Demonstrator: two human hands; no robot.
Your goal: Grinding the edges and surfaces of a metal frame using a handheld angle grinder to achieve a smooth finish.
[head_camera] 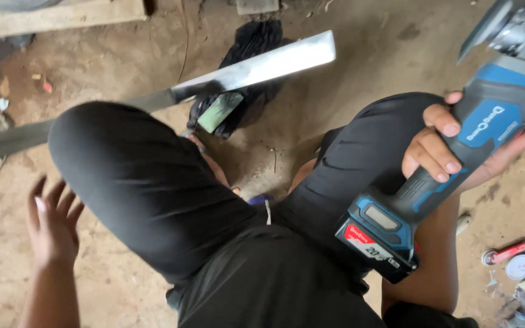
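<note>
1. Blue and grey plastic makes up the body of the cordless angle grinder (457, 152), gripped in the right hand (451, 149); the fingers wrap tight around its waist and the thumb sits under it, above the right knee.
2. Its disc guard and head reach out at the top right corner of the view; whether the disc spins cannot be told.
3. Left hand (50, 222) hangs free near the lower left, fingers spread wide, holding nothing, just beside the left thigh.
4. On the dirt floor (396, 48) ahead lies the long metal blade (256, 67), its bright end pointing to the upper right, resting over a black cloth bundle (253, 39).
5. To grind well, I judge the blade needs a firm hold, and a second hand on the tool would steady it.
6. Labels: white lettering runs along the blue grip, and a red rectangular sticker sits on the black battery pack (378, 240) at the tool's near end.
7. Small cans and a red-handled tool (511, 250) lie at the right edge.
</note>
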